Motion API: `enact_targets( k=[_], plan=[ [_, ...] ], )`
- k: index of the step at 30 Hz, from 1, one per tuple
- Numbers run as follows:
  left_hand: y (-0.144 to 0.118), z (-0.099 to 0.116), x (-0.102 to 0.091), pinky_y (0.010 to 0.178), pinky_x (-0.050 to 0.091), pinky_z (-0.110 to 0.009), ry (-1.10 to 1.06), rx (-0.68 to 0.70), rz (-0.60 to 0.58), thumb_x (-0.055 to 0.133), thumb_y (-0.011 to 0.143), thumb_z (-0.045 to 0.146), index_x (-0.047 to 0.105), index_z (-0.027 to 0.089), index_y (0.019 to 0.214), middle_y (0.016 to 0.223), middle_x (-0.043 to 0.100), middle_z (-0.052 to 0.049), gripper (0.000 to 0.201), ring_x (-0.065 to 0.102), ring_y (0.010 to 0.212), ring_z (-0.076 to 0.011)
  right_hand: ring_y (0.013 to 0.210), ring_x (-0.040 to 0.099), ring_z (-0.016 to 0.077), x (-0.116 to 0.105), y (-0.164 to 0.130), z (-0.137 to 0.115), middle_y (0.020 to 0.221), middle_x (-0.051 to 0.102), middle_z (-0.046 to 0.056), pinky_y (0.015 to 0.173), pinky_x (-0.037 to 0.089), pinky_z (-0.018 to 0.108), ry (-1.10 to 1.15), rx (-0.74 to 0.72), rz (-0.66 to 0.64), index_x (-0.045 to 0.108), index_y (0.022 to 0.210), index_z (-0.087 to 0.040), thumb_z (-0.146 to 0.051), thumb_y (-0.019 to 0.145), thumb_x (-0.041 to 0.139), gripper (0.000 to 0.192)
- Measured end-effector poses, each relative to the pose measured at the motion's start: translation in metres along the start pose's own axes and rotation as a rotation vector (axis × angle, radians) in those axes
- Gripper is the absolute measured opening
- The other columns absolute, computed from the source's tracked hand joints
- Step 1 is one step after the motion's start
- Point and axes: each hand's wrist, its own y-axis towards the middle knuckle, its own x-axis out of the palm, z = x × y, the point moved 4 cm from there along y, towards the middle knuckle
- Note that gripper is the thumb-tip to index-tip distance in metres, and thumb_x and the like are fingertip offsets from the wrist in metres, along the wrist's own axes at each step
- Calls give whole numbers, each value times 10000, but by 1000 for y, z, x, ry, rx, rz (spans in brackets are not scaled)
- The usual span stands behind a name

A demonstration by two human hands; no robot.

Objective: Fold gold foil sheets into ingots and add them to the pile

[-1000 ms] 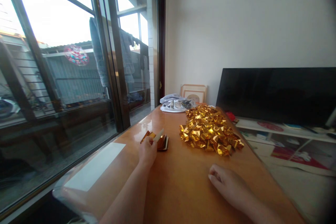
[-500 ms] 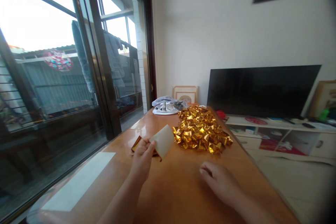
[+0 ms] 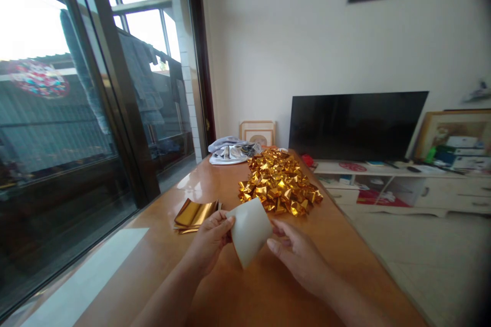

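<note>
A small pale sheet of foil paper (image 3: 251, 232), its plain side towards me, is held up above the table. My left hand (image 3: 213, 232) pinches its left edge between thumb and fingers. At the opposite edge is my right hand (image 3: 297, 255), its thumb on the near side and its curled fingertips at the corner, partly hidden. Left of the sheet lies a short stack of gold foil papers (image 3: 195, 213), slightly curled. Just beyond my hands spreads a heap of folded gold foil pieces (image 3: 282, 184).
The brown table (image 3: 218, 296) runs away from me. A long white sheet (image 3: 92, 273) lies on its left side, and a grey-white bundle (image 3: 230, 152) sits at the far end. Glass doors (image 3: 130, 112) flank the left; a television (image 3: 356, 127) stands beyond on a low cabinet (image 3: 437, 189).
My right hand has moved left and up to the sheet's edge. My left hand has brought the sheet away from the stack, uncovering the gold papers. The view has turned right.
</note>
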Motion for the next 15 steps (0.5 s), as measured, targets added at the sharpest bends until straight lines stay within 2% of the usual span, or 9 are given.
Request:
enact_targets(
  k=[2,5,12,15],
  plan=[
    [0,-1,1,653,454,-239,23,-15,-6,731,816,414,569,168,852,790,615,-5,297,556,685,-118,985,636,241,2,0,0,1080,693,70,855,496,364,19,33,-22,567,1337,-222,-441,910,585,480],
    [1,-6,2,652,457,-244,72,-41,0,732,804,443,568,163,839,761,624,-7,327,565,672,-123,801,614,198,3,1,3,867,663,24,717,472,309,28,86,-30,565,1333,-201,-386,909,580,463],
    [9,-22,-2,613,471,-266,259,-72,70,719,777,499,543,183,844,727,645,0,368,608,637,-155,645,531,131,7,2,19,733,538,-41,587,414,238,126,169,-59,460,1433,-192,-249,870,581,578],
    [14,-25,-3,650,488,-290,355,3,38,702,785,485,561,177,964,781,667,-15,383,638,693,-180,562,512,110,11,1,22,681,511,-62,526,410,213,143,180,-118,489,1408,-216,-183,847,556,566]
  ],
)
